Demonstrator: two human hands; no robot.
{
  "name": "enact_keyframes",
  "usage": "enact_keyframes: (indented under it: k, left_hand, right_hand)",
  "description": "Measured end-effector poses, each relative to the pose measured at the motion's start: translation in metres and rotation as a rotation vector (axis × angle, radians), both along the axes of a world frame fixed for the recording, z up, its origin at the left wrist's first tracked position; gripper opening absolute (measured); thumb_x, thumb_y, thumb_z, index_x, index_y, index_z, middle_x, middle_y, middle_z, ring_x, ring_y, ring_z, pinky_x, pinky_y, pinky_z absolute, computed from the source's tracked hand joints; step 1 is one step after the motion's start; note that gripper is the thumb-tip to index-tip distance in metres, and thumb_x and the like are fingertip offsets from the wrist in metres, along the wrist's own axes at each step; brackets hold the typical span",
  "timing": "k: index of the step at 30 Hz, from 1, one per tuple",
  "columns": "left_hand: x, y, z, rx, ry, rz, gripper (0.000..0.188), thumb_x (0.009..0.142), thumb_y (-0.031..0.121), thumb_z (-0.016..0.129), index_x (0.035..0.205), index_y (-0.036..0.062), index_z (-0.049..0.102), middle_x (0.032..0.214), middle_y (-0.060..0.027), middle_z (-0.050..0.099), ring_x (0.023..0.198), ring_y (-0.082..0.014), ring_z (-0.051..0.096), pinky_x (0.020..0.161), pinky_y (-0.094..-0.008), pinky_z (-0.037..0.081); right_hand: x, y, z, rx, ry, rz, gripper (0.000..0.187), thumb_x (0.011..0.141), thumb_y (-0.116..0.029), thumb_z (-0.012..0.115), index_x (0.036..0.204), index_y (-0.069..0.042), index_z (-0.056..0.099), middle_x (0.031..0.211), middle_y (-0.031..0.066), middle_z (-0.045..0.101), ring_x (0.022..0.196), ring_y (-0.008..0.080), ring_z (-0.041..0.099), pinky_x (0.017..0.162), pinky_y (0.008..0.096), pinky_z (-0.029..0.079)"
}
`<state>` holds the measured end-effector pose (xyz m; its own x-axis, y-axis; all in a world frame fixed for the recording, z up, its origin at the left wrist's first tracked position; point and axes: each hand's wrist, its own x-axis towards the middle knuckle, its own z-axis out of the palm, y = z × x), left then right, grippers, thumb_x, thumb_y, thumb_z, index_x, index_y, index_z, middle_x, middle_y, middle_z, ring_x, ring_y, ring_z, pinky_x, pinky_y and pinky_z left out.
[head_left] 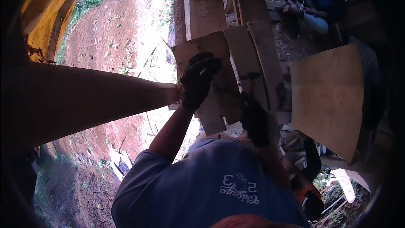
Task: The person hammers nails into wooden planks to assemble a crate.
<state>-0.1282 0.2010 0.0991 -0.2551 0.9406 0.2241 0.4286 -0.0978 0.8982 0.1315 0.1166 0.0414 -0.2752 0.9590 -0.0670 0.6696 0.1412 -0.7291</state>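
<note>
Several flat wooden planks (270, 59) beyond the fingers of our right hand (255, 122) | one broad, squared wooden board (226, 76) under our left hand (197, 80), dark-gloved fingers bent, pinching unclear | right fingers wrapped round our hammer (251, 76), dark head past them

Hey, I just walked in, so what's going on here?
A person in dark gloves is working over wooden boards. The right hand grips a hammer; the left hand is at the upper board, though its exact grip is unclear. Another person sits at the upper right.
</note>
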Motion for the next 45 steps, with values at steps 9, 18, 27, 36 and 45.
enact_keyframes:
  k: [9, 18, 27, 36, 45]
  left_hand:
    - [-0.018, 0.096, -0.010, 0.051, -0.213, 0.061, 0.020, 0.098, 0.005, 0.076, 0.116, 0.0027, 0.083, 0.113, -0.0131, 0.082, 0.105, -0.0224, 0.079, 0.095, -0.0361, 0.063]
    - [-0.026, 0.129, -0.032, -0.027, 0.069, 0.007, 0.018, 0.100, 0.008, 0.075, 0.115, 0.0039, 0.084, 0.111, -0.0128, 0.083, 0.108, -0.0213, 0.079, 0.098, -0.0355, 0.061]
    - [-0.052, 0.131, -0.031, 0.240, 0.243, 0.248, 0.029, 0.107, 0.006, 0.056, 0.113, 0.0084, 0.084, 0.118, -0.0082, 0.077, 0.106, -0.0204, 0.074, 0.096, -0.0341, 0.060]
    - [-0.060, 0.112, -0.065, 0.127, 0.305, 0.123, 0.010, 0.103, 0.010, 0.068, 0.111, 0.0091, 0.073, 0.103, -0.0086, 0.080, 0.096, -0.0284, 0.079, 0.083, -0.0393, 0.061]
    - [-0.057, 0.116, -0.070, 0.080, 0.369, 0.119, 0.008, 0.101, 0.016, 0.069, 0.102, 0.0136, 0.077, 0.100, -0.0092, 0.080, 0.092, -0.0322, 0.078, 0.081, -0.0445, 0.060]
  right_hand:
    - [-0.014, -0.006, -0.032, 0.433, -0.647, 0.458, 0.042, 0.094, -0.021, 0.071, 0.133, -0.004, 0.067, 0.152, 0.0276, 0.062, 0.076, 0.0230, 0.073, 0.066, 0.0379, 0.058]
    - [-0.016, -0.011, -0.040, 0.246, -0.355, 0.294, 0.067, 0.103, -0.026, 0.066, 0.161, 0.002, 0.047, 0.116, 0.0195, 0.074, 0.066, 0.0227, 0.070, 0.060, 0.0389, 0.056]
    - [-0.004, -0.011, -0.030, -0.101, -0.193, 0.398, 0.028, 0.106, -0.025, 0.065, 0.127, -0.008, 0.070, 0.113, 0.0175, 0.074, 0.087, 0.0308, 0.074, 0.078, 0.0459, 0.059]
    - [0.012, -0.007, 0.043, -0.543, -0.107, 0.244, 0.047, 0.104, -0.027, 0.072, 0.145, -0.007, 0.063, 0.131, 0.0164, 0.072, 0.117, 0.0351, 0.072, 0.096, 0.0461, 0.057]
    - [0.042, -0.047, 0.007, -0.584, -0.099, 0.308, 0.068, 0.103, -0.031, 0.068, 0.162, -0.005, 0.047, 0.131, 0.0228, 0.071, 0.115, 0.0414, 0.070, 0.101, 0.0507, 0.054]
